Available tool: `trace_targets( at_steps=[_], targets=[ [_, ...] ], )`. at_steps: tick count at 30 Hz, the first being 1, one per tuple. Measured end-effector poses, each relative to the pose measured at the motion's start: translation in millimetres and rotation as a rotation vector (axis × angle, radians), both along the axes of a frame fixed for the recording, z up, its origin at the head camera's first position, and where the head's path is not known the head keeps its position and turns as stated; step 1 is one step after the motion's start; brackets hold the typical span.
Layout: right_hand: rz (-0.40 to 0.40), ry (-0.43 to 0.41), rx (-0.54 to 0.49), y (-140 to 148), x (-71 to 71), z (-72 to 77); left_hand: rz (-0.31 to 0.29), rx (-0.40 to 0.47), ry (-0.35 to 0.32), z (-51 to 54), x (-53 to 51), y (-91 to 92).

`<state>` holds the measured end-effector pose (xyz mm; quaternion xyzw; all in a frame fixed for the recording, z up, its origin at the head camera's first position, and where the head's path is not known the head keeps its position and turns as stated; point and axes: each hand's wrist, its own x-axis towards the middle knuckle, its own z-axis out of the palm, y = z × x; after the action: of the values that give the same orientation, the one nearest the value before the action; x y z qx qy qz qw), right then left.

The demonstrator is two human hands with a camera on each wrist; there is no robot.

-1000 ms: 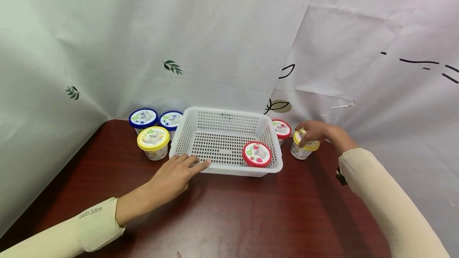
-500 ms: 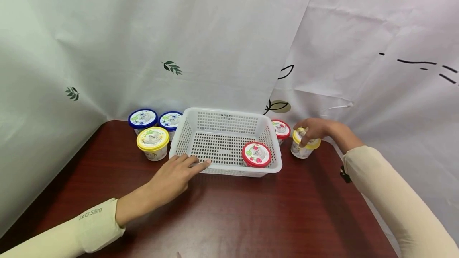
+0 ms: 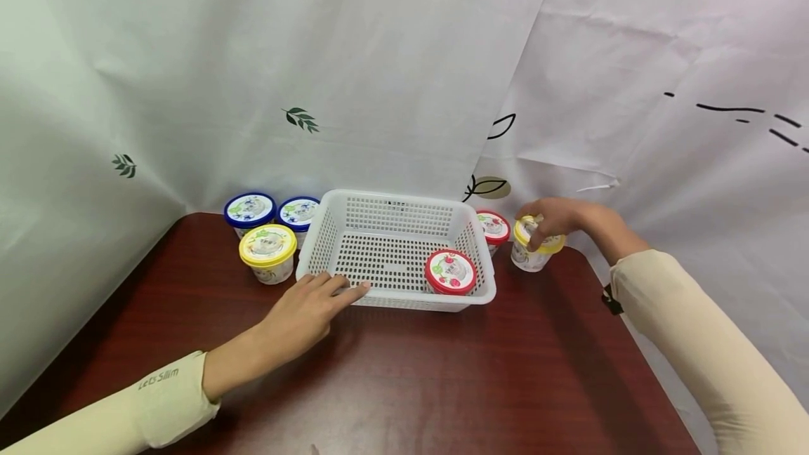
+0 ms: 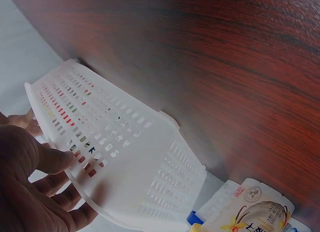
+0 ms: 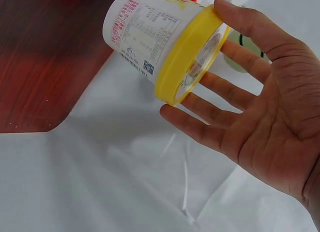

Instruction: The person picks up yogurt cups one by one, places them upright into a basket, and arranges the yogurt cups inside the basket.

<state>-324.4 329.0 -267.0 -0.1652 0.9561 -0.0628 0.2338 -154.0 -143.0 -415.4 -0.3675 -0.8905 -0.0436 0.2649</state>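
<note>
My right hand point(image 3: 556, 220) grips a yellow-lidded paper tub point(image 3: 528, 258) from above. In the right wrist view, thumb and fingertips hold the rim of the yellow lid point(image 5: 185, 54), and the palm is apart from it. My left hand point(image 3: 303, 311) is at the near left rim of a white plastic basket point(image 3: 404, 298). The left wrist view shows its thumb on the outer wall, with the other fingers over the rim. A red-lidded tub point(image 3: 451, 272) sits inside the basket, at its right end.
Another red-lidded tub point(image 3: 493, 227) stands right of the basket, partly hidden by it. On the left are two blue-lidded tubs point(image 3: 250, 209) and a yellow-lidded tub point(image 3: 267, 251). White printed cloth point(image 3: 392, 76) hangs behind the dark red table point(image 3: 430, 385).
My right hand and the yellow-lidded tub have risen slightly in the head view. The left hand and the basket stay where they were.
</note>
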Motion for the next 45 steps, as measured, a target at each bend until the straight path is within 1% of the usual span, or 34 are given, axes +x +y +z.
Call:
trace_targets(
  at_steps=[7,14,26,33,45],
  targets=[
    [0.039,0.003,0.0,-5.9,3.2,6.0,0.005,-0.003,0.005,0.1,-0.3,0.5],
    [0.059,0.015,-0.013,-14.0,7.4,11.4,-0.001,0.004,0.009,-0.1,-0.6,1.1],
    [0.068,0.039,0.017,-23.0,11.2,21.6,0.001,-0.003,0.005,-0.1,0.1,1.4],
    [0.073,0.054,0.033,-28.2,12.2,26.1,-0.001,0.005,0.014,-0.5,0.0,2.0],
    [0.079,0.063,0.023,-39.2,13.2,32.8,0.002,0.011,0.017,-1.8,-0.2,1.2]
  ],
)
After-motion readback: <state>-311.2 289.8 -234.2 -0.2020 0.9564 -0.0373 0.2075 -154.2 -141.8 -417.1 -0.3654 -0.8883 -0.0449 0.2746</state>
